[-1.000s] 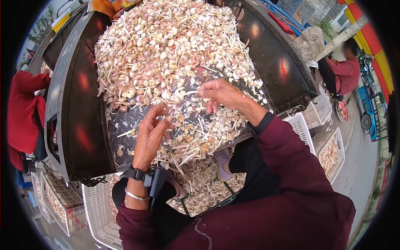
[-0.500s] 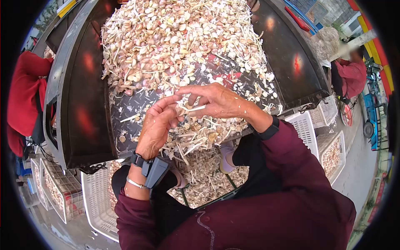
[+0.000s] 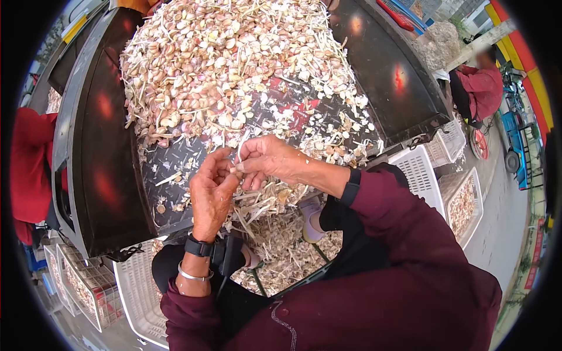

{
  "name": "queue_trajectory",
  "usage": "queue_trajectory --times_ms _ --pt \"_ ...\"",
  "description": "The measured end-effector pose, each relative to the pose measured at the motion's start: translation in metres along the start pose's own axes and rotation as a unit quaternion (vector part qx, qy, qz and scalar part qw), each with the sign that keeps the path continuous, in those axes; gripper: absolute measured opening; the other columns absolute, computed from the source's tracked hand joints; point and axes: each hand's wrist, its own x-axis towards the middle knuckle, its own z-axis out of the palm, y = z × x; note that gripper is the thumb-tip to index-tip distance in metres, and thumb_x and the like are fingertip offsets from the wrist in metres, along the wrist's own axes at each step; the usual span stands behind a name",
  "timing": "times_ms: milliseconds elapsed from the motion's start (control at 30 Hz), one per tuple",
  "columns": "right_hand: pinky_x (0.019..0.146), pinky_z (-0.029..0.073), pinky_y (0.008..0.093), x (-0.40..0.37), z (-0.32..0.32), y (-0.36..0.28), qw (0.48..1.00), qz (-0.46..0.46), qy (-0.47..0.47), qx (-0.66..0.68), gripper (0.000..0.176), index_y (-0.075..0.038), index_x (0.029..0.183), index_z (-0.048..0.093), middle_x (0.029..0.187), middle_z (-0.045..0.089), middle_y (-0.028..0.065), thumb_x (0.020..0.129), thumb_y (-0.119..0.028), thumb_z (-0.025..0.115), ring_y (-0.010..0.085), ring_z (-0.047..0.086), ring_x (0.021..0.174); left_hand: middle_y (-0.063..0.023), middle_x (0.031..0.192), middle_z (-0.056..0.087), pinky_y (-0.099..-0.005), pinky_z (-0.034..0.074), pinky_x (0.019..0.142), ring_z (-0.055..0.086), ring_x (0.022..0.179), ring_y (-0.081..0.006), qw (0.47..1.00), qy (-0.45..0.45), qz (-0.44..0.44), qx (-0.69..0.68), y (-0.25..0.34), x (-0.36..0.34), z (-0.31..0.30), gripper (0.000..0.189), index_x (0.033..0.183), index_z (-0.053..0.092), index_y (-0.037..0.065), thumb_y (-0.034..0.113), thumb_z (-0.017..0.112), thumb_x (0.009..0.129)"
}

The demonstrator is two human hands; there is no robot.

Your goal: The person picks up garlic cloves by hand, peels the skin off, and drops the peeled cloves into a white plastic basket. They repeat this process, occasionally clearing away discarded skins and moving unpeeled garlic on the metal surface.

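My left hand and my right hand meet over the near edge of the dark metal bed. Both are closed, fingertips together around a small garlic piece. A thin pale stalk sticks up from the fingers of my right hand. Beyond my hands, a large heap of garlic cloves covers the bed. Dry skins and stalks lie at the near edge, just below my hands.
White crates stand at the lower left, others at the right. Dark side panels flank the bed. Skins and stalks pile up between my feet. One person in red is at the left, another at the right.
My hands have come together and their fingers have closed around the small piece. The stalk that lay across my right fingers now points upward. The view has shifted slightly.
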Motion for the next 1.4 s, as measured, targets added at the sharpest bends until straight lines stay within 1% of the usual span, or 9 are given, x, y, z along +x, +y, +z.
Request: queue_trajectory --times_ms 233,433,533,633,800,867,1100,1300,1400 --pt "0.045 0.055 0.0272 0.003 0.002 0.004 0.997 -0.051 0.017 0.047 0.011 0.008 0.090 0.054 0.076 0.064 0.0166 0.084 0.001 0.060 0.0227 0.068 0.060 -0.0055 0.085 0.063 -0.0235 0.050 0.062 0.059 0.066 -0.0087 0.987 0.013 -0.047 -0.152 0.009 0.001 0.002 0.011 0.094 0.058 -0.002 -0.004 0.059 0.082" --pt "0.041 0.054 0.0287 0.008 -0.001 0.019 0.981 -0.067 0.030 0.182 0.016 0.007 0.092 0.053 0.069 0.063 0.0170 0.079 0.002 0.061 0.0237 0.067 0.055 -0.0088 0.087 0.063 -0.0245 0.052 0.062 0.061 0.066 -0.0135 0.955 0.027 -0.058 -0.290 0.004 0.005 -0.005 0.014 0.094 0.059 -0.003 -0.006 0.057 0.081" --pt "0.044 0.052 0.0268 0.002 0.000 0.012 0.995 -0.002 0.019 0.102 0.023 0.003 0.100 0.054 0.068 0.063 0.0114 0.082 -0.007 0.065 0.0189 0.066 0.055 -0.0103 0.094 0.063 -0.0230 0.052 0.063 0.062 0.072 -0.0155 0.921 0.032 -0.046 -0.386 0.003 0.011 -0.020 0.017 0.100 0.059 -0.004 -0.005 0.057 0.082" --pt "0.046 0.048 0.0285 -0.013 0.003 0.001 0.863 -0.102 -0.120 -0.481 0.031 0.002 0.107 0.059 0.068 0.064 0.0103 0.084 -0.017 0.067 0.0166 0.066 0.051 -0.0085 0.094 0.060 -0.0160 0.043 0.060 0.055 0.078 -0.0112 0.881 0.053 -0.058 -0.466 0.000 0.013 -0.031 0.018 0.103 0.057 -0.003 0.004 0.063 0.087" --pt "0.053 0.051 0.0331 0.005 -0.047 -0.024 0.900 -0.061 0.029 -0.430 0.022 0.003 0.085 0.067 0.071 0.068 0.0136 0.085 -0.019 0.064 0.0185 0.066 0.049 -0.0073 0.091 0.057 -0.0155 0.035 0.046 0.047 0.065 -0.0088 0.853 -0.011 -0.106 -0.511 -0.015 0.017 -0.030 0.013 0.096 0.054 -0.002 0.009 0.061 0.091" --pt "0.056 0.052 0.0375 0.025 -0.074 -0.020 0.837 -0.075 0.196 -0.506 0.022 0.001 0.087 0.069 0.072 0.068 0.0162 0.084 -0.021 0.064 0.0214 0.066 0.051 -0.0086 0.090 0.056 -0.0163 0.033 0.042 0.049 0.063 -0.0099 0.851 -0.009 -0.138 -0.507 -0.014 0.019 -0.028 0.016 0.099 0.054 -0.002 0.010 0.060 0.092" --pt "0.060 0.050 0.0436 0.058 -0.068 0.010 0.683 -0.131 0.236 -0.679 0.012 -0.003 0.081 0.066 0.074 0.065 0.0192 0.075 -0.013 0.064 0.0357 0.065 0.069 -0.0075 0.083 0.057 -0.0154 0.034 0.043 0.051 0.063 -0.0107 0.867 0.002 -0.165 -0.470 -0.017 0.025 -0.025 0.016 0.102 0.055 -0.002 0.011 0.057 0.093" --pt "0.056 0.048 0.0432 0.035 -0.040 -0.008 0.792 -0.285 0.091 -0.532 0.007 0.000 0.079 0.062 0.066 0.062 0.0198 0.075 -0.006 0.062 0.0379 0.063 0.064 -0.0029 0.082 0.064 -0.0144 0.035 0.045 0.055 0.061 -0.0051 0.949 -0.015 -0.158 -0.273 -0.013 0.021 -0.008 0.022 0.109 0.059 0.002 0.010 0.064 0.089" --pt "0.057 0.048 0.0406 0.011 -0.007 -0.030 0.839 -0.251 0.028 -0.482 0.011 0.000 0.083 0.063 0.064 0.061 0.0181 0.077 -0.009 0.065 0.0347 0.063 0.062 -0.0011 0.076 0.062 -0.0149 0.035 0.045 0.053 0.058 -0.0038 0.965 -0.007 -0.140 -0.223 -0.007 0.017 0.001 0.019 0.104 0.060 0.001 0.010 0.064 0.088"
